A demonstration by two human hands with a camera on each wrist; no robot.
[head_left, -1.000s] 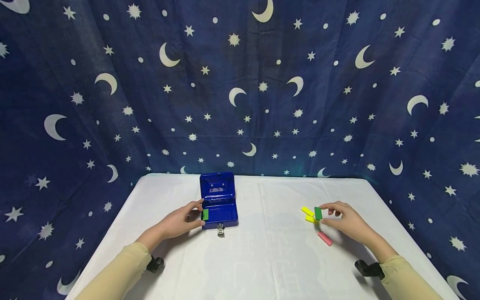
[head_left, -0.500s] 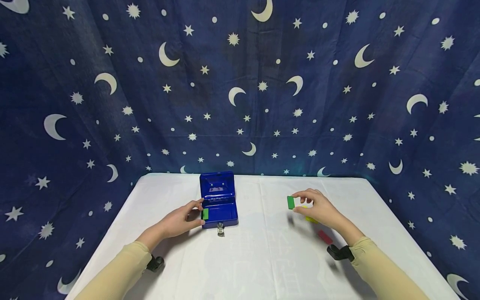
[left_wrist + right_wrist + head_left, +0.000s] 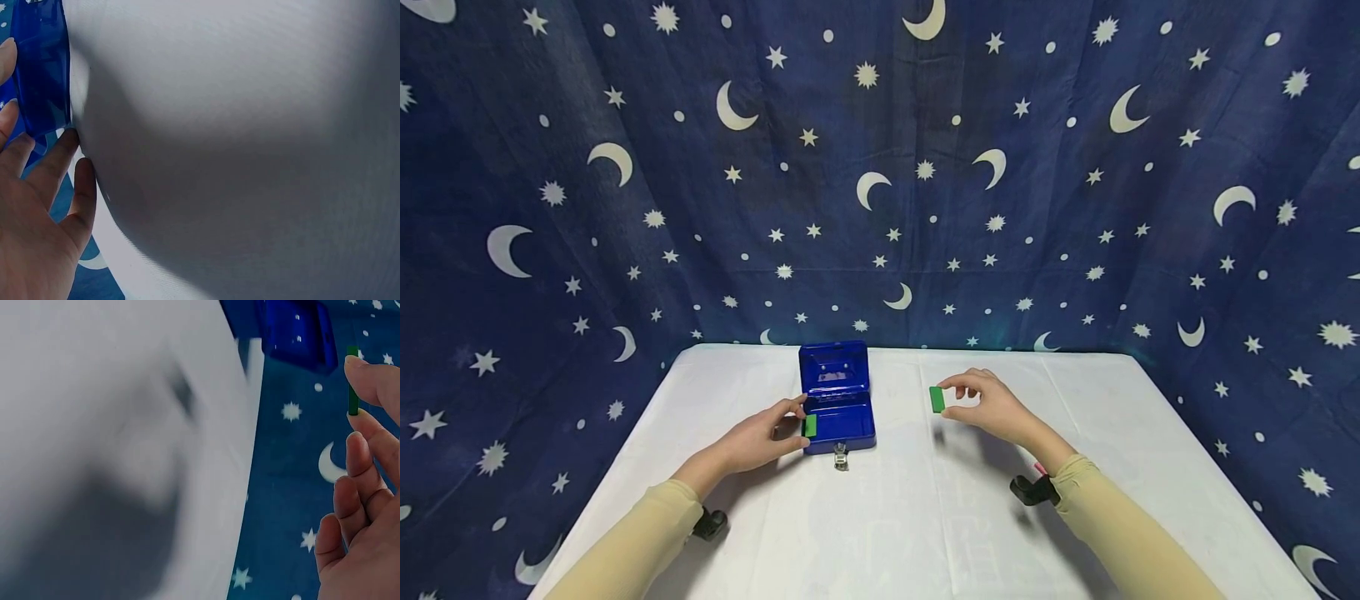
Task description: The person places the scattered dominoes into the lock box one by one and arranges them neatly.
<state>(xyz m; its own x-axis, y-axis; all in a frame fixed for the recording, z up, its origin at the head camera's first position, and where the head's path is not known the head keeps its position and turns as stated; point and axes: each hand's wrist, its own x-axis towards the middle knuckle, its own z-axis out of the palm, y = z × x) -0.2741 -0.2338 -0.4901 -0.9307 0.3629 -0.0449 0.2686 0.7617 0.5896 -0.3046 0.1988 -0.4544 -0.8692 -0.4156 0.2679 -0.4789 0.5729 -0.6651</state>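
A small blue metal cash box (image 3: 842, 427) stands on the table with its lid (image 3: 833, 367) raised. A silver latch (image 3: 841, 457) hangs at its front. Inside, along the left wall, lies a green block (image 3: 810, 426). My left hand (image 3: 758, 435) holds the box at its left side, index finger near the back corner and thumb at the front corner. To the right of the box, my right hand (image 3: 992, 407) pinches a second thin green block (image 3: 937, 399) between thumb and index finger. That block (image 3: 353, 381) is upright above the table, seen edge-on in the right wrist view.
A pink block (image 3: 1040, 468) lies on the white table (image 3: 880, 525), mostly hidden behind my right forearm. Black wrist cameras (image 3: 1033, 490) sit under both wrists. A dark blue curtain (image 3: 820, 150) with moons and stars encloses the back and sides.
My right hand has carried the green block leftward from beside the yellow blocks towards the box. The yellow blocks are now hidden by that hand and arm. My left hand stays in place.
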